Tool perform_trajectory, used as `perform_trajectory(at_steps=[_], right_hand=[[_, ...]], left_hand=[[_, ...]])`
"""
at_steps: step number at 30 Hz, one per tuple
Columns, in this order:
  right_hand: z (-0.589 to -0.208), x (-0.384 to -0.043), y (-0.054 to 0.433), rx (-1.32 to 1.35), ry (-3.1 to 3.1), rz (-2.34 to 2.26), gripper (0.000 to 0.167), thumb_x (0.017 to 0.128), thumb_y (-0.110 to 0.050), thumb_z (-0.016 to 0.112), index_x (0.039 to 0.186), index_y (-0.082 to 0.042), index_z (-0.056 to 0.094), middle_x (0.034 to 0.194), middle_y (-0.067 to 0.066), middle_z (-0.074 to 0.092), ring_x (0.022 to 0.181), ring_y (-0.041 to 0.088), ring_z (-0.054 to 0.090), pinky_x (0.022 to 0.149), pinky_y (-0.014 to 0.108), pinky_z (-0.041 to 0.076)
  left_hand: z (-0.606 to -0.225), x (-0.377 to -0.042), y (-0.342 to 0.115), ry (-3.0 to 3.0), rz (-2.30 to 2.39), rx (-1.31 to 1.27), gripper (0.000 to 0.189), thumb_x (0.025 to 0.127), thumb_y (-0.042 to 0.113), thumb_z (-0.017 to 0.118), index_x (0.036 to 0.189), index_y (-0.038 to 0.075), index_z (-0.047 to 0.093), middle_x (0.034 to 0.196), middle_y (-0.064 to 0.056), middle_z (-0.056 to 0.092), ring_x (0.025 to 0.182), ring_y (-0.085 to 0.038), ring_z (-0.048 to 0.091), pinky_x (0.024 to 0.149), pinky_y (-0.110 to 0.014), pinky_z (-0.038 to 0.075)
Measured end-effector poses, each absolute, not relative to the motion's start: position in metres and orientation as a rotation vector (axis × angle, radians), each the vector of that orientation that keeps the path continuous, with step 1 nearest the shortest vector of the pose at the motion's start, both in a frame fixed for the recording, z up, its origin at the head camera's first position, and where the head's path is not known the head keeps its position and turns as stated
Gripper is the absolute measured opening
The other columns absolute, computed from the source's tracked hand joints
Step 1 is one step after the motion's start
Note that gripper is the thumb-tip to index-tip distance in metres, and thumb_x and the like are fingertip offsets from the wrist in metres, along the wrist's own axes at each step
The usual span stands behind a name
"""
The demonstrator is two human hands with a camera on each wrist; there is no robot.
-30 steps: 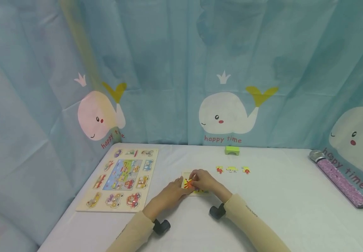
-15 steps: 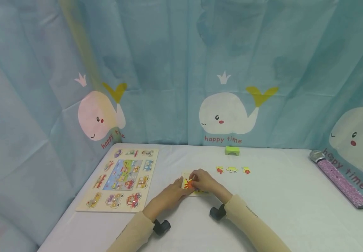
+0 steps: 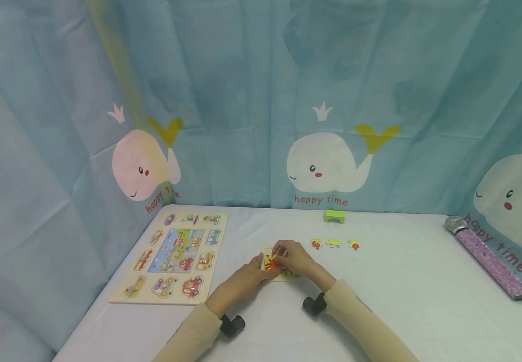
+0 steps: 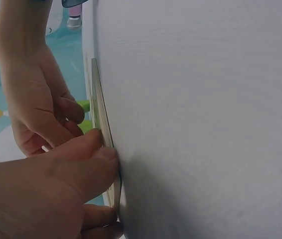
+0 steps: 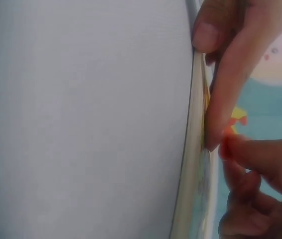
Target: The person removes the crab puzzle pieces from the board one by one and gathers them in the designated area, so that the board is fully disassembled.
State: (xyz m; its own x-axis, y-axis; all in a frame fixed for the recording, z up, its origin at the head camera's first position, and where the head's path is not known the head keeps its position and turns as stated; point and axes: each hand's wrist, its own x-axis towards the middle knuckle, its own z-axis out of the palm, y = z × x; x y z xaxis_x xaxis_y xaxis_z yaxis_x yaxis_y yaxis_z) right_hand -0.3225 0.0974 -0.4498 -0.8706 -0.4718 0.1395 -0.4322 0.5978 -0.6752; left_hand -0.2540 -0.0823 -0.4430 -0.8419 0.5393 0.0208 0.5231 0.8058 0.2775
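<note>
A small wooden puzzle board (image 3: 293, 280) lies on the white table, partly covered by both hands. My left hand (image 3: 246, 279) holds its left and near side, thumb at the edge and a finger stretched over the top. My right hand (image 3: 295, 259) pinches a yellow and red puzzle piece (image 5: 239, 118) between thumb and fingers, tilted over the board's left part. In the left wrist view the board edge (image 4: 100, 94) shows side-on beside the left fingertips. The fingers hide much of the piece.
Several loose yellow and red puzzle pieces (image 3: 333, 243) lie in a row behind the right hand. Farther back is a green arch block (image 3: 334, 216). A large vehicle peg puzzle (image 3: 212, 254) lies at left, and a pink glittery microphone-shaped object (image 3: 487, 259) at right.
My right hand has risen very slightly, and the piece it pinches has changed its tilt over the board. The left hand stays in place on the board.
</note>
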Motion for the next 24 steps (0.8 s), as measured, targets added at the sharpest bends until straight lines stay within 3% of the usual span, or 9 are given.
perform_trajectory(at_steps=[11,16,24], right_hand=[[-0.453,-0.331,0.123,-0.609,2.699,-1.35,0.006,0.086,-0.013,0.063,0.091,-0.01,0.065,0.083,0.001,0.062,0.07,0.011,0.05,0.059,0.021,0.043],[-0.446,-0.337,0.152,-0.399,2.665,-1.463,0.014,0.084,-0.015,0.066,0.094,-0.006,0.068,0.09,0.005,0.069,0.078,0.012,0.056,0.066,0.022,0.046],[-0.444,-0.335,0.196,-0.079,2.736,-1.365,0.021,0.081,-0.022,0.07,0.098,-0.01,0.072,0.104,0.008,0.07,0.099,0.02,0.06,0.075,0.027,0.046]], left_hand=[[-0.448,-0.253,-0.081,2.893,0.468,0.846,0.038,0.097,0.03,0.044,0.135,0.035,0.046,0.144,-0.027,0.031,0.129,-0.042,0.038,0.099,-0.053,0.041],[-0.446,-0.255,-0.083,2.9,0.461,0.845,0.039,0.097,0.027,0.044,0.135,0.035,0.046,0.145,-0.027,0.029,0.131,-0.042,0.034,0.101,-0.053,0.038],[-0.444,-0.256,-0.083,2.888,0.486,0.808,0.038,0.097,0.027,0.045,0.134,0.034,0.046,0.147,-0.025,0.028,0.133,-0.041,0.032,0.104,-0.053,0.036]])
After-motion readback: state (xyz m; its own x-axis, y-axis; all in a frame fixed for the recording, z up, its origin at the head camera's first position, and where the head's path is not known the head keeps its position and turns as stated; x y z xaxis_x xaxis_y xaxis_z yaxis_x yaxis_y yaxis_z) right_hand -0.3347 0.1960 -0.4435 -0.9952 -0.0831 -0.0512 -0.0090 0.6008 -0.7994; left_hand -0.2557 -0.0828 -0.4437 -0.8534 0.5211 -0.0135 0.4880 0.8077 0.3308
